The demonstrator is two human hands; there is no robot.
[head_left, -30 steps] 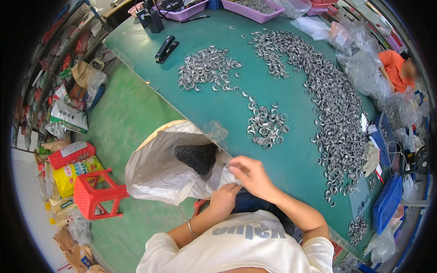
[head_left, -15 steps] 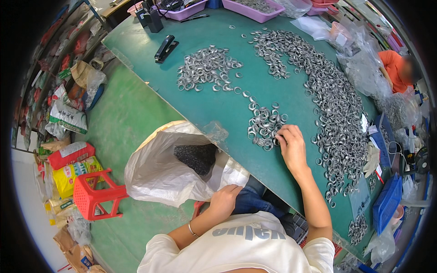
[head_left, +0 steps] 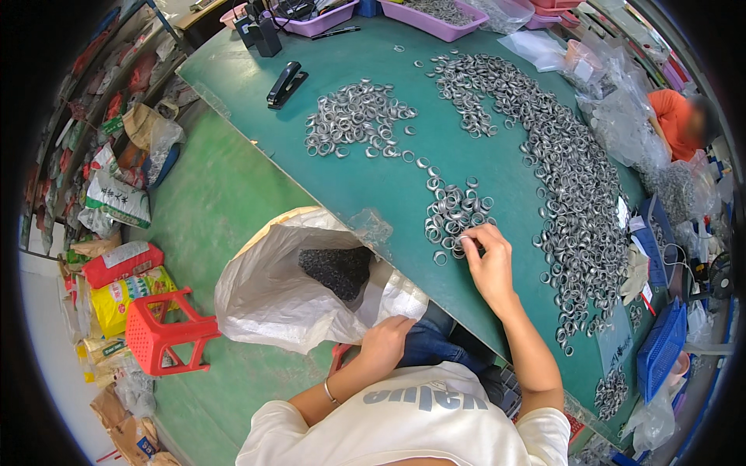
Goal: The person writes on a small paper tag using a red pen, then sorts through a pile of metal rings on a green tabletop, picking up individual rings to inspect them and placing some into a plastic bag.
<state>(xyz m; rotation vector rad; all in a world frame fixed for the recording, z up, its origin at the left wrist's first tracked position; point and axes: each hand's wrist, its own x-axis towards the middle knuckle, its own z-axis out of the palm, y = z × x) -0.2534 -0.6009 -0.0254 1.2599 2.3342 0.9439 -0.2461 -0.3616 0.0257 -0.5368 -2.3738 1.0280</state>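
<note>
My right hand [head_left: 491, 262] is over the green table [head_left: 373, 190], its thumb and fingertips pinched on a small metal ring [head_left: 465, 238]. It is at the near edge of a small pile of grey metal rings [head_left: 453, 208], and one loose ring [head_left: 440, 258] lies beside it. My left hand [head_left: 386, 343] is closed on the rim of a white woven sack [head_left: 260, 303]. The sack gapes beside the table edge, with a dark grainy mass [head_left: 336, 272] inside. Single pieces in there are too small to make out.
Another ring heap [head_left: 357, 116] lies farther left, and a long curved band of rings [head_left: 571, 179] covers the right side. A black stapler [head_left: 287, 85] and pink trays [head_left: 439, 23] are at the back. A red stool [head_left: 167, 330] stands left; a person in orange [head_left: 674, 116] is far right.
My right hand has drawn slightly left and toward me, with a ring pinched at its fingertips. A loose ring now shows apart from the small pile. My left hand stays on the sack rim.
</note>
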